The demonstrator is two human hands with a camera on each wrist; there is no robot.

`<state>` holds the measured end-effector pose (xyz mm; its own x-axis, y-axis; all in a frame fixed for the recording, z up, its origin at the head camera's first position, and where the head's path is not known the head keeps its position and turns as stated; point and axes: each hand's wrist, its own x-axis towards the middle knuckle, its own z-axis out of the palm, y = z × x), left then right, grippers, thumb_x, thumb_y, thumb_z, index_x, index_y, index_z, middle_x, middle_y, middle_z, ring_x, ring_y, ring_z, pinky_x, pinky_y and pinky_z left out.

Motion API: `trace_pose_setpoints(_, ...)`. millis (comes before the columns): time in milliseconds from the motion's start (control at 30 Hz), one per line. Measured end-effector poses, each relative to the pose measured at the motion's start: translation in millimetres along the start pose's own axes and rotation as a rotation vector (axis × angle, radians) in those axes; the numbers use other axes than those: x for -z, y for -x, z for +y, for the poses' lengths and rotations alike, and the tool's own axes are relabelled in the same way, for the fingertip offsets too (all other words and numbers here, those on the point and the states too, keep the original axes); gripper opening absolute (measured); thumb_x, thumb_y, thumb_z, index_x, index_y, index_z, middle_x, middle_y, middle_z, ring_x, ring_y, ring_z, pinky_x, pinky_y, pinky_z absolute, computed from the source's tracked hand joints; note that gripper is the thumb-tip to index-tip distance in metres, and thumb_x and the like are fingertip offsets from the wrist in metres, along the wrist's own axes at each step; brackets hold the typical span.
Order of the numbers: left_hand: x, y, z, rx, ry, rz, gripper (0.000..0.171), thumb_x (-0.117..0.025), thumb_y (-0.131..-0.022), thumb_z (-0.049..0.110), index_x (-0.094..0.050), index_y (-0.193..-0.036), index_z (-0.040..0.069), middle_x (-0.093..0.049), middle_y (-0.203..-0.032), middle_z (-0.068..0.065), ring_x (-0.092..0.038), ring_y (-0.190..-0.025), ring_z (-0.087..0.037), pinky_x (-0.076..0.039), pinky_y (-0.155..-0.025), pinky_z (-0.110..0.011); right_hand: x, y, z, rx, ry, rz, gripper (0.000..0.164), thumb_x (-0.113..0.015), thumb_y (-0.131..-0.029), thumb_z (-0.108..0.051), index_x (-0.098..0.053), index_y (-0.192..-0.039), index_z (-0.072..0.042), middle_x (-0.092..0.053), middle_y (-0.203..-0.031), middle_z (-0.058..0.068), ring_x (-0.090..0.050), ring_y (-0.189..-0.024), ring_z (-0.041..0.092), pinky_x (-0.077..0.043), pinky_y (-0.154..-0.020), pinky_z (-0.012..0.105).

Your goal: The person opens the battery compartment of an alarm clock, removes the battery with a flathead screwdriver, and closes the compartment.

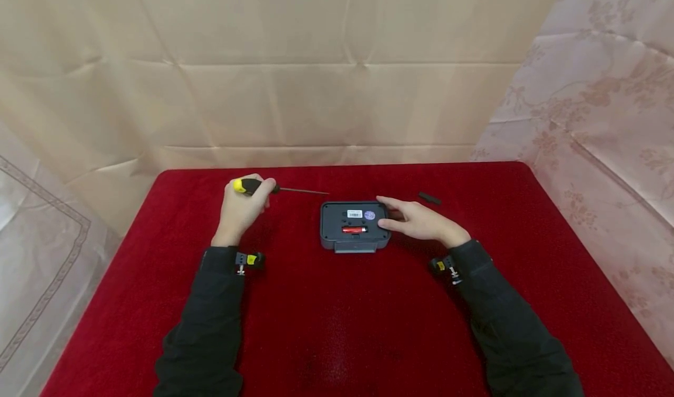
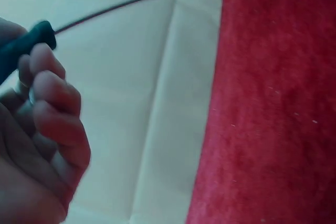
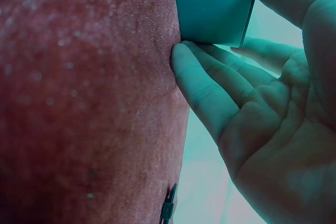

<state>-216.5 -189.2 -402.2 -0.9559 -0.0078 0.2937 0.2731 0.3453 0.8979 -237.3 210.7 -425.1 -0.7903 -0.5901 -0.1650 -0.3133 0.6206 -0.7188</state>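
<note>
Gripped in left hand (image 1: 239,210), yellow-and-black, thin-shafted screwdriver (image 1: 251,186) — between both hands, dark-grey rounded plastic box (image 1: 333,217) (red cylindrical battery (image 1: 353,230) showing), touched at right edge by right hand (image 1: 420,220), thumb apart from straight fingers.

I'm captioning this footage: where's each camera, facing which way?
Head-worn, facing forward and down: left hand, right hand, black fabric sleeves, dark-grey rectangular plastic device.
On left wrist, facing the left hand gripping the black-and-yellow screwdriver.
On right wrist, facing the right hand touching the device.
Head and left-wrist views share the screwdriver.
</note>
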Motion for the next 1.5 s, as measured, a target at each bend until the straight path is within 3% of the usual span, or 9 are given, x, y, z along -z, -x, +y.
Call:
trace_pose_setpoints(167, 3.5, 2.8, 21.0, -0.122, 0.094, -0.050, 0.030, -0.063, -0.098, 0.014, -0.060, -0.072, 0.000, -0.058, -0.064, -0.013, -0.054, -0.057, -0.024, -0.045, -0.052, -0.031, 0.7, -0.9, 1.5, 0.003, -0.002, 0.002, 0.075, -0.070, -0.096, -0.035, -0.035, -0.158, -0.011, -0.053, -0.146, 0.015, -0.056, -0.127, 0.031, -0.046, -0.105, 0.048)
trace_pose_setpoints(267, 5.8, 6.8, 39.3, -0.129, 0.108, -0.103, 0.026, -0.061, -0.097, 0.009, -0.060, -0.074, -0.003, -0.059, -0.064, -0.013, -0.054, -0.058, -0.026, -0.047, -0.054, -0.031, 1.3, -0.9, 2.2, -0.003, 0.005, 0.005, 0.075, -0.070, -0.096, -0.035, -0.035, -0.158, -0.011, -0.053, -0.146, 0.014, -0.056, -0.127, 0.031, -0.046, -0.105, 0.048)
trace_pose_setpoints(367, 5.8, 5.6, 38.2, -0.111, 0.101, -0.163, 0.024, -0.063, -0.097, 0.012, -0.062, -0.077, -0.001, -0.060, -0.065, -0.012, -0.057, -0.060, -0.030, -0.049, -0.056, -0.032, 1.4, -0.2, 3.0, -0.006, 0.010, 0.009, 0.075, -0.070, -0.096, -0.036, -0.035, -0.158, -0.011, -0.053, -0.146, 0.015, -0.056, -0.128, 0.031, -0.045, -0.105, 0.049)
trace_pose_setpoints(533, 3.9, 1.5, 20.5, -0.125, 0.104, -0.234, 0.023, -0.065, -0.096, 0.013, -0.063, -0.074, 0.005, -0.061, -0.065, -0.011, -0.056, -0.061, -0.031, -0.047, -0.057, -0.034, 0.5, 0.8, 3.3, -0.006, 0.010, 0.008, 0.075, -0.070, -0.096, -0.036, -0.035, -0.158, -0.011, -0.053, -0.147, 0.014, -0.056, -0.128, 0.031, -0.045, -0.105, 0.048)
trace_pose_setpoints(900, -4.3, 5.9, 34.1, -0.203, 0.136, -0.319, 0.021, -0.067, -0.090, 0.008, -0.057, -0.071, 0.009, -0.055, -0.062, -0.007, -0.048, -0.055, -0.024, -0.041, -0.052, -0.035, 1.9, 2.1, 0.4, -0.022, 0.008, 0.009, 0.074, -0.069, -0.097, -0.034, -0.035, -0.158, -0.010, -0.052, -0.147, 0.015, -0.055, -0.129, 0.032, -0.046, -0.105, 0.049)
trace_pose_setpoints(1100, -10.0, 11.3, 57.1, -0.226, 0.136, -0.363, 0.029, -0.063, -0.087, -0.001, -0.050, -0.064, 0.011, -0.041, -0.058, -0.004, -0.033, -0.052, -0.019, -0.030, -0.049, -0.035, 1.0, 2.7, 1.1, -0.021, 0.005, 0.010, 0.074, -0.070, -0.097, -0.035, -0.035, -0.158, -0.011, -0.052, -0.147, 0.015, -0.056, -0.128, 0.032, -0.046, -0.105, 0.048)
trace_pose_setpoints(1267, -13.1, 16.8, 75.0, -0.228, 0.124, -0.359, 0.029, -0.062, -0.085, -0.003, -0.047, -0.063, 0.010, -0.040, -0.056, -0.004, -0.032, -0.050, -0.017, -0.031, -0.049, -0.034, 1.4, 2.4, 1.2, -0.016, 0.000, 0.011, 0.075, -0.070, -0.096, -0.035, -0.035, -0.158, -0.011, -0.052, -0.148, 0.015, -0.055, -0.129, 0.032, -0.045, -0.105, 0.048)
trace_pose_setpoints(1500, -26.4, 16.3, 70.2, -0.329, -0.002, -0.312, 0.028, -0.070, -0.083, 0.000, -0.050, -0.069, 0.012, -0.044, -0.057, 0.001, -0.038, -0.049, -0.017, -0.035, -0.050, -0.033, 1.6, 3.9, -1.2, -0.007, 0.007, 0.007, 0.075, -0.069, -0.097, -0.035, -0.034, -0.158, -0.009, -0.052, -0.147, 0.016, -0.055, -0.129, 0.032, -0.045, -0.106, 0.049)
